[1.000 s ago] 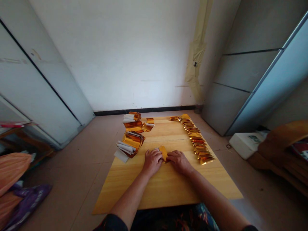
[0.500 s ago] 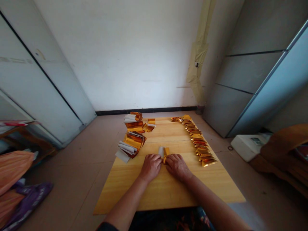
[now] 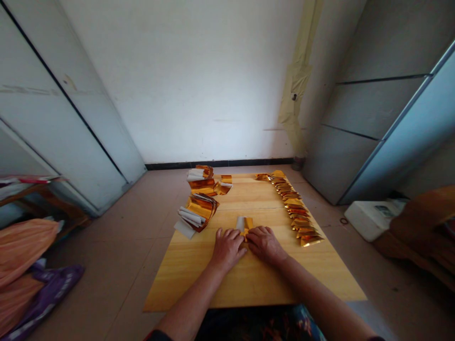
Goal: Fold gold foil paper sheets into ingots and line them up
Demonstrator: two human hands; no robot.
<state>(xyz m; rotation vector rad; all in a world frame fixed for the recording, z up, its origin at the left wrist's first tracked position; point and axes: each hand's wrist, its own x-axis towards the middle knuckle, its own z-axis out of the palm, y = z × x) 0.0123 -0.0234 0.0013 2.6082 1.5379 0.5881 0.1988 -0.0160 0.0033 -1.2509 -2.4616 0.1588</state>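
A small sheet of gold foil paper (image 3: pixel 248 222), with a pale strip along its left side, lies on the wooden board (image 3: pixel 220 284) between my hands. My left hand (image 3: pixel 228 246) has its fingers closed on the sheet's near left edge, thumb toward me. From the other side my right hand (image 3: pixel 265 242) grips the near right part, fingers bent over it. Both hands rest low on the board, and the near end of the paper is partly hidden by the fingers.
Loose stacks of gold foil paper (image 3: pixel 201 208) lie along the board's left side. A row of folded gold foil pieces (image 3: pixel 296 210) runs down the right side. A white box (image 3: pixel 366 220) stands on the floor at right, and an orange cloth (image 3: pixel 26 246) sits at left.
The view has shifted slightly left, so everything appears a little further right. My left thumb has come out toward the near side of the paper, whose near end looks flatter between my fingers.
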